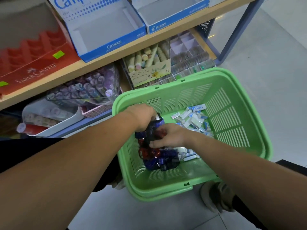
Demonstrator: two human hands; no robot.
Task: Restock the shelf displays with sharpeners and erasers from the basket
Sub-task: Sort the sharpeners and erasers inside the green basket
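Note:
A green slotted basket (232, 100) stands on the floor below the shelf. Inside it lie a heap of blue, red and black sharpeners (159, 158) and a pile of white and blue erasers (194, 118). My left hand (142, 116) reaches into the basket and grips a bunch of dark blue and black sharpeners (155, 128). My right hand (171, 136) is just beside it, fingers curled on sharpeners from the same bunch. On the shelf above stand a red Faber-Castell display tray (33, 57), a blue Campus display box (106, 30) and a Pilot display box (167, 15).
Under the shelf board sit jars of purple-capped items (93, 83), a white tub (49, 117), a box of pastel tubes (149, 63) and a divided clear organiser (191, 53). My shoe (216, 196) is by the basket's near corner. Grey tiled floor lies to the right.

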